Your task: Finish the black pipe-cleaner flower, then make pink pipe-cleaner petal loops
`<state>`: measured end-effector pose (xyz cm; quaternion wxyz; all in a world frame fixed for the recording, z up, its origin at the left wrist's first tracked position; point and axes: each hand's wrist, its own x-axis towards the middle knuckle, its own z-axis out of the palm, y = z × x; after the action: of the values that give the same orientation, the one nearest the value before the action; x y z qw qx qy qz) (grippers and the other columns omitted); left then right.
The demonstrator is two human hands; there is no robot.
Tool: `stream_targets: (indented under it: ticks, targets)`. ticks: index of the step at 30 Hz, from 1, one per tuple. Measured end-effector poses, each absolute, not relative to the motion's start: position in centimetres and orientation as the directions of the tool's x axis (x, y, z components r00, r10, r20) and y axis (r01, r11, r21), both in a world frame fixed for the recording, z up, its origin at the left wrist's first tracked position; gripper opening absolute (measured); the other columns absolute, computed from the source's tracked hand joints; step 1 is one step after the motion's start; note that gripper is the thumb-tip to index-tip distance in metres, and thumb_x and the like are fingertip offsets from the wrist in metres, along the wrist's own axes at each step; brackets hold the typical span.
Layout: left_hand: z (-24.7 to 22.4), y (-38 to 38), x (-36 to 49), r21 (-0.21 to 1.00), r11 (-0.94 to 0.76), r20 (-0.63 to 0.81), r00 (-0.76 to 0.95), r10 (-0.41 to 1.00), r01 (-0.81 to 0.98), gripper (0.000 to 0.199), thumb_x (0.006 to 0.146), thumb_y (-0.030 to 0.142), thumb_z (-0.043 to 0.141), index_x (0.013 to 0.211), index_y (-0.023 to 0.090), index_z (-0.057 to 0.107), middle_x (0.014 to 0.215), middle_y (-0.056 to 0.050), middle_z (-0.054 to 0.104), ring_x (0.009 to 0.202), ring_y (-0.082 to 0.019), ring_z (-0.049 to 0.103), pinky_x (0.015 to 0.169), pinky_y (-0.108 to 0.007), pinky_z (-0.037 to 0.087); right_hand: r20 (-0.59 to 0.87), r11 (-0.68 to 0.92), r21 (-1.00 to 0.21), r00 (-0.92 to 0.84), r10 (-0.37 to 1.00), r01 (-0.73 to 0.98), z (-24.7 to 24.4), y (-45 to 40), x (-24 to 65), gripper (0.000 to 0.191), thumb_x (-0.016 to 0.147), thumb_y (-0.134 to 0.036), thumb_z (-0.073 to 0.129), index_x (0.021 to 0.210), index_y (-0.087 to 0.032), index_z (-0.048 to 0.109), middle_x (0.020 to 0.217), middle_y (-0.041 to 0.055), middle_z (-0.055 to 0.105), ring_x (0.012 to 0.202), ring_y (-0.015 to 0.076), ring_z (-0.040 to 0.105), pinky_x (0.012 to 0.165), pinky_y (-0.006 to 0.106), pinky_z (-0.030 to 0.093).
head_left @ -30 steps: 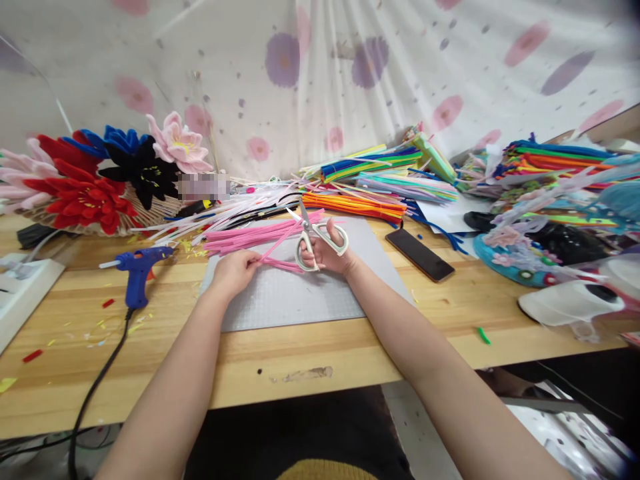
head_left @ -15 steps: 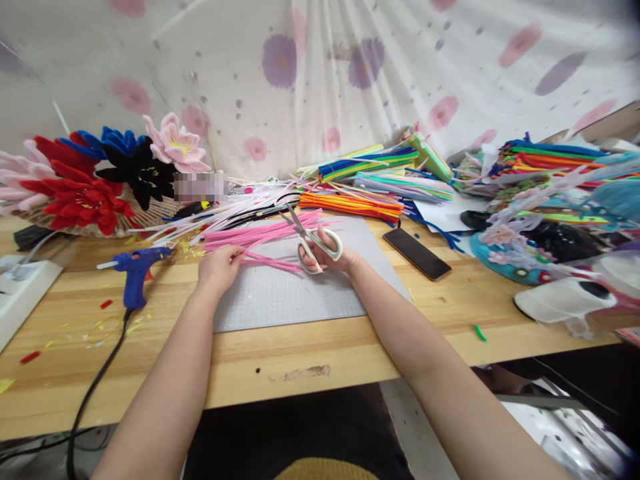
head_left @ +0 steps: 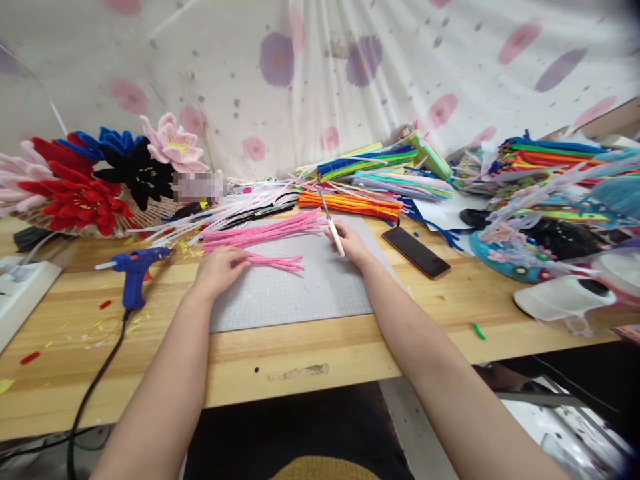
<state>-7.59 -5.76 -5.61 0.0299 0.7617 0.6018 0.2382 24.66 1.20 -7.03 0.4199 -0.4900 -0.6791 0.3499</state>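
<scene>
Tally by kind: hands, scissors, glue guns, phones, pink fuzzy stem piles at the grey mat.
Hands: 2 (left hand, right hand)
White-handled scissors: 1
Blue glue gun: 1
Black rectangular phone: 1
Pink fuzzy stems: 2 (rear pile, front pile)
Total: 7

Bright, diffuse light over the table [head_left: 425,333]; right edge stretched, perhaps slightly blurred.

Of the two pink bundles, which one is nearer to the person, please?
The smaller bundle, at the left hand. The bigger bundle lies behind it, closer to the orange bundle.
</scene>
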Motion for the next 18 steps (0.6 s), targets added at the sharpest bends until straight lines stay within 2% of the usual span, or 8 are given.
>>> stream_targets:
  ticks: [2,4,6,9,12,15,18]
  targets:
    - [-5.8,-5.8,-7.5,0.342,-0.344,0.365,0.214,0.906,0.875,0.031,0.076,0.040,0.058,0.095,0.020,0.070,0.101,-0.007,0.068,0.100,-0.023,0.058,0.090,-0.035,0.042,0.255,0.293,-0.797,-0.144,0.956,0.529,-7.1,1.0,24.8,0.036,0.073,-0.051,0.058,0.090,-0.019,0.060,0.082,0.0012,0.061,0.072,0.0143,0.052,0.064,0.026,0.039]
    - [-5.9,-5.7,-7.7,0.346,-0.331,0.430,0.165,0.888,0.878,0.033,0.077,0.040,0.056,0.098,0.018,0.069,0.104,-0.008,0.067,0.102,-0.023,0.057,0.093,-0.035,0.041,0.282,0.295,-0.701,-0.127,0.951,0.650,-6.9,0.8,24.9,0.032,0.074,-0.047,0.056,0.091,-0.020,0.061,0.082,0.0009,0.062,0.073,0.0150,0.053,0.066,0.026,0.039]
    - [-5.8,-5.6,-7.9,0.341,-0.260,0.473,0.074,0.878,0.903,0.033,0.079,0.037,0.053,0.099,0.016,0.069,0.104,-0.009,0.067,0.103,-0.024,0.056,0.094,-0.036,0.040,0.311,0.322,-0.636,-0.149,0.939,0.701,-6.7,0.8,25.1,0.026,0.074,-0.040,0.056,0.090,-0.020,0.061,0.083,0.0012,0.063,0.074,0.0153,0.054,0.067,0.026,0.039]
    - [-5.6,-5.0,-7.7,0.313,-0.138,0.476,-0.029,0.879,0.940,0.032,0.081,0.033,0.050,0.098,0.014,0.069,0.103,-0.011,0.066,0.102,-0.025,0.055,0.093,-0.036,0.040,0.350,0.404,-0.589,-0.229,0.908,0.700,-6.6,1.1,25.5,0.024,0.071,-0.029,0.057,0.093,-0.019,0.063,0.095,0.0038,0.064,0.085,0.0170,0.056,0.075,0.027,0.041]
    - [-5.2,-3.9,-6.8,0.257,-0.092,0.434,-0.030,0.900,0.962,0.031,0.083,0.031,0.047,0.098,0.014,0.068,0.105,-0.011,0.066,0.102,-0.025,0.055,0.092,-0.036,0.040,0.322,0.440,-0.552,-0.306,0.896,0.708,-6.6,1.5,26.3,0.032,0.069,-0.023,0.060,0.100,-0.018,0.063,0.105,0.0060,0.064,0.094,0.0187,0.057,0.084,0.029,0.042]
    - [-4.6,-2.4,-5.6,0.155,-0.138,0.345,0.078,0.935,0.978,0.031,0.084,0.031,0.044,0.099,0.015,0.067,0.106,-0.011,0.065,0.103,-0.025,0.056,0.090,-0.036,0.041,0.235,0.429,-0.497,-0.359,0.904,0.755,-6.4,1.6,27.0,0.033,0.069,-0.019,0.061,0.102,-0.018,0.065,0.105,0.0073,0.065,0.097,0.0199,0.058,0.086,0.030,0.042]
    - [-4.1,-1.0,-4.9,0.022,-0.200,0.197,0.192,0.961,0.979,0.030,0.084,0.031,0.045,0.097,0.015,0.067,0.102,-0.012,0.066,0.101,-0.026,0.057,0.086,-0.035,0.043,0.159,0.397,-0.488,-0.368,0.916,0.777,-6.2,1.5,27.6,0.033,0.070,-0.020,0.064,0.103,-0.018,0.066,0.107,0.0084,0.064,0.097,0.0190,0.059,0.086,0.028,0.043]
